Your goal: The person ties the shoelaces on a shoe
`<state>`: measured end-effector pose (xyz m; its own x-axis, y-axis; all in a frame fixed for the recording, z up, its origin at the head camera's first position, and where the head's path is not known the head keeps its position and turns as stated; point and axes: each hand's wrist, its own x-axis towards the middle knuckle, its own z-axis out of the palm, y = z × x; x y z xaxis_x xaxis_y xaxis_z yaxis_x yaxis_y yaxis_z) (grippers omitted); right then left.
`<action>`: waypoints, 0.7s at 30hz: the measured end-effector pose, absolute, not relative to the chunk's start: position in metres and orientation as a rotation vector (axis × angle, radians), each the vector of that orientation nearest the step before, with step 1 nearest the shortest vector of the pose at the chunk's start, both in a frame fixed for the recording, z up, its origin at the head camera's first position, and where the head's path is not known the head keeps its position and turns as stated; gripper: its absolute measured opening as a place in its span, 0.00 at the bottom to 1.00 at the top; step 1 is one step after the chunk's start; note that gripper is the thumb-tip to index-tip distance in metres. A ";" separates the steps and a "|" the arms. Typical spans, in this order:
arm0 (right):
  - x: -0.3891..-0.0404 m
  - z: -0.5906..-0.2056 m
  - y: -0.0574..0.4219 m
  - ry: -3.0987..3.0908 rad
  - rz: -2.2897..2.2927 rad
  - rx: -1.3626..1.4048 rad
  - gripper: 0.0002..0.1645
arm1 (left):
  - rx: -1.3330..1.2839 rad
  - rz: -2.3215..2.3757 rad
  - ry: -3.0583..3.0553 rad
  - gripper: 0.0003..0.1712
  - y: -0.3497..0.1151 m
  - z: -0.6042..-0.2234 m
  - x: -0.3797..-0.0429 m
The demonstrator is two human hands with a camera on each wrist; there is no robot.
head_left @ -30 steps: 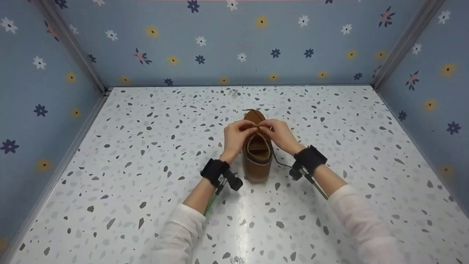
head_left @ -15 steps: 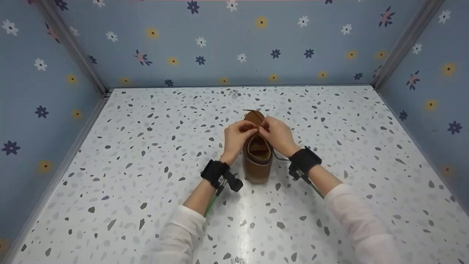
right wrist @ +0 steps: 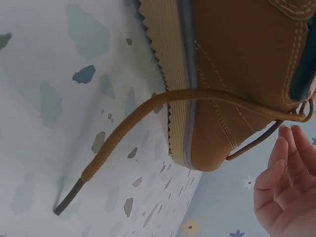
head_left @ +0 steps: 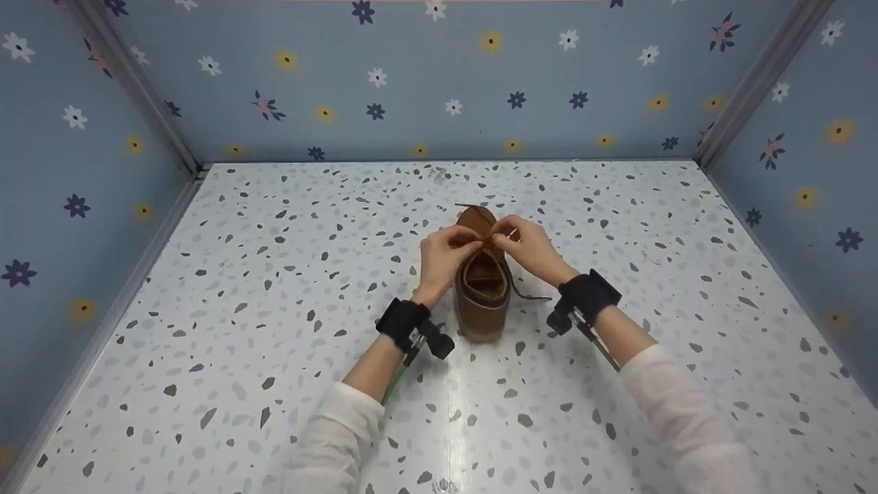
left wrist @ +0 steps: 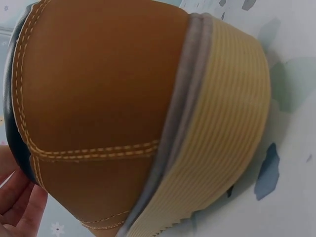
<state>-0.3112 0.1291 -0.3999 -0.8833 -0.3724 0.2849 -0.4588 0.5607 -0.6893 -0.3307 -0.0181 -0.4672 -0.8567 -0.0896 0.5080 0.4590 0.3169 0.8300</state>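
A brown leather shoe (head_left: pixel 482 319) stands upright, its toe facing away from me and its heel nearest. At the top of its lacing my left hand (head_left: pixel 442 257) pinches the shoelace between thumb and forefinger. From the other side my right hand (head_left: pixel 531 247) also pinches lace, just right of the knot area. In the right wrist view, one loose end of the shoelace (right wrist: pixel 133 116) hangs down the shoe's side, with small loops near the fingertips (right wrist: pixel 286 131). The left wrist view is mostly filled by the shoe's heel (left wrist: pixel 98 74), with a few left fingers (left wrist: pixel 37 207) behind the collar.
The shoe rests on a white speckled tabletop (head_left: pixel 274 329). Blue floral panels (head_left: pixel 411 82) enclose it at the back and both sides. Black wrist straps (head_left: pixel 403 322) with small cameras sit on both wrists, close to the shoe.
The right hand first shifted slightly inward, then drew back to the right, its fingers at the lace. The loose lace end beside the shoe shows more now. Left hand and shoe stay put.
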 end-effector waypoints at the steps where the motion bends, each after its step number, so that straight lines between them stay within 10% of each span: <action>1: -0.312 -0.399 0.130 -2.681 1.260 0.698 0.11 | -0.331 -1.571 -2.123 0.09 -0.019 -0.463 -0.327; 21: -0.327 -0.400 0.121 -2.693 1.582 0.665 0.17 | -0.376 -1.657 -2.126 0.08 -0.022 -0.435 -0.306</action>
<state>-0.3271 0.1209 -0.3998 -0.9120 -0.3767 0.1624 -0.3253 0.4230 -0.8457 -0.3056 -0.0220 -0.4354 -0.8766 -0.0422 0.4793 0.4546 0.2541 0.8537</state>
